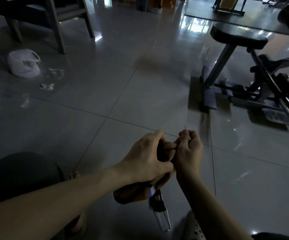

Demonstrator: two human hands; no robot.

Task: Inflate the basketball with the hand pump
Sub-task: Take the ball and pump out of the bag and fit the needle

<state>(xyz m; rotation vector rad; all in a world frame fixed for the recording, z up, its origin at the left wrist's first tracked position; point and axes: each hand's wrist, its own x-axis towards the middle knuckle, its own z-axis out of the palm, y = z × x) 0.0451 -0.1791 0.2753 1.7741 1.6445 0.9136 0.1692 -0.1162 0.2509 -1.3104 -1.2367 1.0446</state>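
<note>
Two bare forearms are seen closest to the lens, reaching forward and meeting low over the tiled floor [123,94]. A limp, deflated basketball [130,193] is gripped by the left hand [145,158], with a fold of its brown skin bunched up between the two hands, which are pressed together. What appears to be a thin needle [185,126] is pinched between thumb and forefinger of the right hand [188,149]; its long axis is held roughly upright, the tip pointing up and away from the ball. The ball's fold lies just left of and below that tip, touching the right fingers, so the needle would have to be turned down and leftward to meet the valve, which cannot be made out. The hand pump [157,200] is partly hidden beneath the ball, with its wire foot loop [163,220] lying on the floor toward the camera. Inflation is judged not yet begun. A white plastic bag [24,64] and a weight bench [239,37] are set well apart.
</note>
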